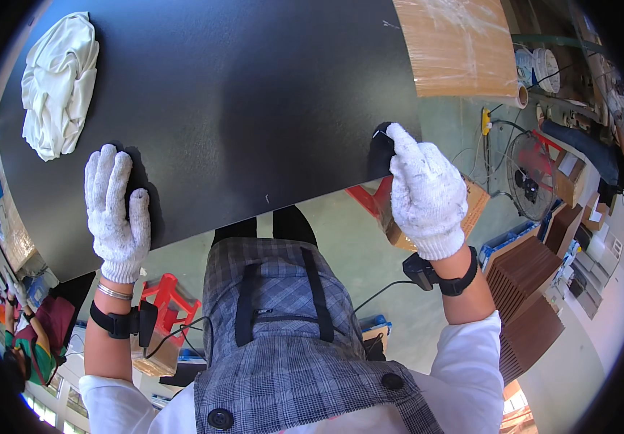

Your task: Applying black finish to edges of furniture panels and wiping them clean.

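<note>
A large black board [276, 94] lies flat in front of me. Both my hands wear white knit gloves. My left hand [115, 206] rests on the board near its front edge, fingers stretched out and thumb apart, holding nothing. Over the board's right front corner is my right hand [428, 188], its fingers curled closed with the index finger and thumb toward the surface. Whatever it may hold is hidden; a dark patch and a thin pale line show beside the fingertips. A crumpled white cloth [60, 87] lies on the board at the far left.
A film-wrapped brown sheet or roll [460, 47] adjoins the board at the far right. Red stands [171, 304] are below the board. To the right stand a fan [531, 176] and stacked brown panels [522, 267]. Another person [37, 343] is at the lower left.
</note>
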The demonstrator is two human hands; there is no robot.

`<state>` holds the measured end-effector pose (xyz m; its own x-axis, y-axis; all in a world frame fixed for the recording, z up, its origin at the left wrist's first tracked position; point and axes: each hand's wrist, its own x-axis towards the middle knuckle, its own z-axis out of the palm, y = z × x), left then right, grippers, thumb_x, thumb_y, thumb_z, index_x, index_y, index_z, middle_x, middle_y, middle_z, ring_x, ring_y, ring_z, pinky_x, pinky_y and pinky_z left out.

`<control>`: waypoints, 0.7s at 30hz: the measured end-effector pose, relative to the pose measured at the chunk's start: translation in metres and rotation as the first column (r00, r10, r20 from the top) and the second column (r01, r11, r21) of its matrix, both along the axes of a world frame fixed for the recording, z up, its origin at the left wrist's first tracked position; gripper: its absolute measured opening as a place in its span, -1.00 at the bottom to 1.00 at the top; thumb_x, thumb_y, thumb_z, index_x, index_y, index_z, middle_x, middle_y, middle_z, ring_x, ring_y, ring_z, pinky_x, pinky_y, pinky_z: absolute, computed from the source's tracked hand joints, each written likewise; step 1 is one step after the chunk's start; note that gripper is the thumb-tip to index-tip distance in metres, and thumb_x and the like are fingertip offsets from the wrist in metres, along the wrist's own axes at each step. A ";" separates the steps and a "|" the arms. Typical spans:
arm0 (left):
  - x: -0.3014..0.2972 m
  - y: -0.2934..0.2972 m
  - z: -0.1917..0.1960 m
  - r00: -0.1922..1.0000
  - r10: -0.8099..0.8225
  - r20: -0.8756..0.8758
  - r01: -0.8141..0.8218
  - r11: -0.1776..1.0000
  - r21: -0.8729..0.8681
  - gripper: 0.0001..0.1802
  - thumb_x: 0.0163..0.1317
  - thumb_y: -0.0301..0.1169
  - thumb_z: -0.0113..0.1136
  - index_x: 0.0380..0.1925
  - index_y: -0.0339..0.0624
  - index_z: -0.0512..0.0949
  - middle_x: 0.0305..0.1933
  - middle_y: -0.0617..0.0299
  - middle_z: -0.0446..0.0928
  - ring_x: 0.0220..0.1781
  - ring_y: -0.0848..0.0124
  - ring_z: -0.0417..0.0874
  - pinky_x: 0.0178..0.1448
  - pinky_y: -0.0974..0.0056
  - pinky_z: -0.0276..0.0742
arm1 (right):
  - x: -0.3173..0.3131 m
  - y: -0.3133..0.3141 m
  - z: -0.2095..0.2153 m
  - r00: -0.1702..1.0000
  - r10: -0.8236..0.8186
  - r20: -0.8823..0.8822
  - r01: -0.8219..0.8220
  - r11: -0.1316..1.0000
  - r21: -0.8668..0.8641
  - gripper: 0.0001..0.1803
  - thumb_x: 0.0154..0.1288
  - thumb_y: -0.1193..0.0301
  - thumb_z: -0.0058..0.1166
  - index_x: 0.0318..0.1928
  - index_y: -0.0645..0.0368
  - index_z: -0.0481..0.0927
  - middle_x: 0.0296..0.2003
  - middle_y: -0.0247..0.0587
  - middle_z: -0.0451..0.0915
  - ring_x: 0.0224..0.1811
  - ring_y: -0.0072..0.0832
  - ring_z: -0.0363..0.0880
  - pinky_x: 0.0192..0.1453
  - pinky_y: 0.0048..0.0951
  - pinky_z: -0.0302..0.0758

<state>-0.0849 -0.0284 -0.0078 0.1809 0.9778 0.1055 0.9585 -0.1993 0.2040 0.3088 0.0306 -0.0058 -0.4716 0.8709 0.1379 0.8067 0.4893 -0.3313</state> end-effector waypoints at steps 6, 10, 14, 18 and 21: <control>0.003 -0.001 -0.002 0.999 0.030 0.035 -0.030 1.000 0.009 -0.50 0.22 -0.50 0.11 0.21 -0.19 0.47 0.36 -0.05 0.36 0.45 -0.08 0.25 0.49 -0.01 0.13 | -0.004 -0.003 0.005 0.998 -0.054 0.032 0.055 0.997 -0.052 -0.43 0.10 0.62 0.15 0.19 0.10 0.51 -0.47 -0.15 0.51 -0.46 -0.19 0.53 -0.38 -0.26 0.48; 0.002 0.000 -0.002 0.999 0.022 0.032 -0.022 1.000 0.004 -0.50 0.22 -0.50 0.11 0.22 -0.19 0.47 0.37 -0.05 0.35 0.45 -0.08 0.25 0.50 -0.01 0.13 | -0.007 -0.002 0.011 0.994 -0.044 0.099 0.047 0.998 -0.036 -0.42 0.10 0.61 0.16 0.21 0.09 0.50 -0.49 -0.17 0.48 -0.47 -0.22 0.52 -0.38 -0.26 0.49; 0.002 -0.001 -0.001 0.999 0.022 0.036 -0.022 1.000 0.005 -0.49 0.22 -0.50 0.11 0.22 -0.18 0.46 0.38 -0.03 0.34 0.46 -0.08 0.24 0.50 -0.01 0.12 | -0.006 -0.002 0.015 0.953 0.047 0.298 -0.031 0.998 -0.060 -0.36 0.08 0.50 0.05 0.26 0.24 0.39 -0.44 -0.22 0.44 -0.40 -0.33 0.53 -0.39 -0.32 0.51; 0.002 0.000 -0.002 0.999 0.017 0.032 -0.018 1.000 0.007 -0.48 0.22 -0.51 0.10 0.23 -0.17 0.46 0.38 -0.03 0.34 0.47 -0.07 0.23 0.50 -0.01 0.11 | -0.005 -0.001 0.017 0.942 0.076 0.327 -0.055 0.996 -0.073 -0.33 0.05 0.49 0.04 0.27 0.28 0.36 -0.44 -0.21 0.44 -0.41 -0.32 0.52 -0.38 -0.32 0.51; 0.001 -0.001 -0.002 0.999 0.023 0.027 -0.023 1.000 0.005 -0.48 0.22 -0.50 0.10 0.23 -0.17 0.46 0.38 -0.02 0.33 0.47 -0.06 0.23 0.51 -0.01 0.11 | -0.003 0.000 0.016 0.941 0.108 0.320 -0.094 0.994 -0.060 -0.33 0.05 0.48 0.04 0.27 0.29 0.35 -0.44 -0.21 0.43 -0.42 -0.33 0.51 -0.39 -0.33 0.51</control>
<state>-0.0835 -0.0291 -0.0097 0.1552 0.9812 0.1150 0.9571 -0.1781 0.2284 0.3058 0.0310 0.0106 -0.5701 0.8183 -0.0730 0.8211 0.5645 -0.0848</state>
